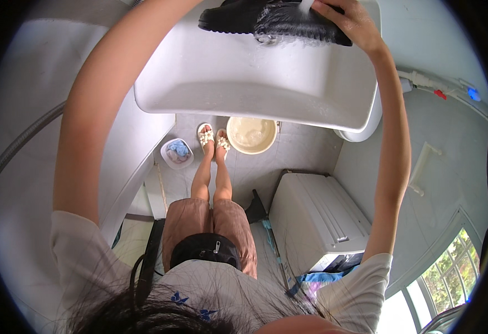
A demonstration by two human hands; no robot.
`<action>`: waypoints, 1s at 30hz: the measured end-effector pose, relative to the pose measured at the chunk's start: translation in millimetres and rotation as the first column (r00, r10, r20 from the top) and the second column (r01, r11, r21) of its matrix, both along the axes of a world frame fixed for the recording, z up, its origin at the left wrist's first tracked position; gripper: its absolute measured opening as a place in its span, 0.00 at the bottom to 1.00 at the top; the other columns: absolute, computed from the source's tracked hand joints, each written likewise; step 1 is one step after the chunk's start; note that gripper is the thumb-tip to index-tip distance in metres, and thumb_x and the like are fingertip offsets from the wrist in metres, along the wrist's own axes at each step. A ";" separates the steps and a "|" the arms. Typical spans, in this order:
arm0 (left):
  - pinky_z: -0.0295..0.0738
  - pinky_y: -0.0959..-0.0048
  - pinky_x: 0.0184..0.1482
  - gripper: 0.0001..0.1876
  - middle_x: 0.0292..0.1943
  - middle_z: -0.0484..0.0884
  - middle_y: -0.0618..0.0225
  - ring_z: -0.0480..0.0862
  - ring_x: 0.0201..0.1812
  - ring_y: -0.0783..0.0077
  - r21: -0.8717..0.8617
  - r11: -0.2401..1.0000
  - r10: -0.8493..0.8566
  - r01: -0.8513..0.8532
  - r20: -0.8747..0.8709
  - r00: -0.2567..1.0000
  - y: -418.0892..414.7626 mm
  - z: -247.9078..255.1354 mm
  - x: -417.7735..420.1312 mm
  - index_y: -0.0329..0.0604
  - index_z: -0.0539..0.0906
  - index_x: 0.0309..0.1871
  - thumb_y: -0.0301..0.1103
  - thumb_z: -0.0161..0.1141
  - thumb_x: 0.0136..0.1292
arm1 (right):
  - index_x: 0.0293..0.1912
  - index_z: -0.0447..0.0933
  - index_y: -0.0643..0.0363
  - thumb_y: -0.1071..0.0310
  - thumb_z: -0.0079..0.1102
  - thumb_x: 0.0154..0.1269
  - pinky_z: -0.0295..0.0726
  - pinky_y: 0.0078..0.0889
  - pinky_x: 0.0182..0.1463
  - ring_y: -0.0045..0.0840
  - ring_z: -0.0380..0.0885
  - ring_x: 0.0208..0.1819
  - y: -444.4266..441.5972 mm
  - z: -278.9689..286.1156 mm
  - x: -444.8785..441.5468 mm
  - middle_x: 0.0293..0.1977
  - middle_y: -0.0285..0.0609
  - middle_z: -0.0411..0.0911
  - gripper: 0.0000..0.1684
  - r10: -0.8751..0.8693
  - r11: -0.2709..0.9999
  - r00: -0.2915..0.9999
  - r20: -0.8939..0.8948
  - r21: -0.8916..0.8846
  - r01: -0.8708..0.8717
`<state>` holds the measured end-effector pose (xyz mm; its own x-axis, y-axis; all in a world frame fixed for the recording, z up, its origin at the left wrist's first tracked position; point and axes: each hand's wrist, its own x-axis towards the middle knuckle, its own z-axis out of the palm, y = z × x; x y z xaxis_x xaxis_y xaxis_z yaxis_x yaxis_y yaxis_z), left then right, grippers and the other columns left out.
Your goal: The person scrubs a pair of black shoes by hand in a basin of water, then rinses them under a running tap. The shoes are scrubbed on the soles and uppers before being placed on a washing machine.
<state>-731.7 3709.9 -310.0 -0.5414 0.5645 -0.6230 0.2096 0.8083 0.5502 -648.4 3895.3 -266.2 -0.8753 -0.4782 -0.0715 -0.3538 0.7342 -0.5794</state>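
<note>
Two dark shoes lie near the far top edge of the view, over a white sink basin [244, 71]. The left black shoe [229, 18] shows a ridged sole edge and is partly cut off. A stream of water [306, 6] strikes the wet black shoe [288, 25] on the right and splashes below it. My right hand [350, 23] is over this wet shoe, fingers bent beside the stream; its exact grip is unclear. My left hand is beyond the top edge, with only the forearm showing.
Beneath the sink, a cream basin [232, 144] of water stands beside my sandalled feet [206, 135]. A small white tub [163, 156] holds cloths. A white lidded appliance [300, 208] and a long-handled tool [272, 238] stand right. Pipes with a red valve handle [440, 94] run along the wall.
</note>
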 end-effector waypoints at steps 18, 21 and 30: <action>0.78 0.61 0.44 0.11 0.33 0.83 0.51 0.84 0.38 0.53 -0.039 0.999 -0.048 0.030 -0.657 0.752 15.3 -12.4 76.4 0.42 0.86 0.30 0.37 0.58 0.49 | 0.38 0.73 0.62 0.65 0.63 0.52 0.67 0.33 0.53 0.33 0.70 0.49 -13.8 -16.9 32.6 0.43 0.39 0.73 0.15 0.169 0.960 0.868 -0.467 0.277 -0.038; 0.80 0.62 0.34 0.07 0.27 0.83 0.56 0.84 0.32 0.56 0.099 0.994 0.099 -0.045 -0.653 0.751 13.6 -12.7 96.5 0.41 0.85 0.29 0.28 0.62 0.43 | 0.40 0.75 0.59 0.65 0.62 0.49 0.64 0.38 0.55 0.32 0.69 0.52 -9.2 -39.7 30.6 0.43 0.38 0.75 0.17 0.227 0.910 0.848 -0.479 0.415 -0.009; 0.80 0.66 0.32 0.16 0.26 0.83 0.60 0.83 0.33 0.57 0.020 1.000 0.005 0.012 -0.679 0.734 3.5 -6.5 118.8 0.40 0.82 0.41 0.32 0.66 0.46 | 0.30 0.72 0.61 0.75 0.58 0.46 0.82 0.31 0.31 0.30 0.79 0.36 -40.8 -83.7 42.0 0.32 0.42 0.77 0.08 0.174 0.918 0.886 -0.429 0.396 0.011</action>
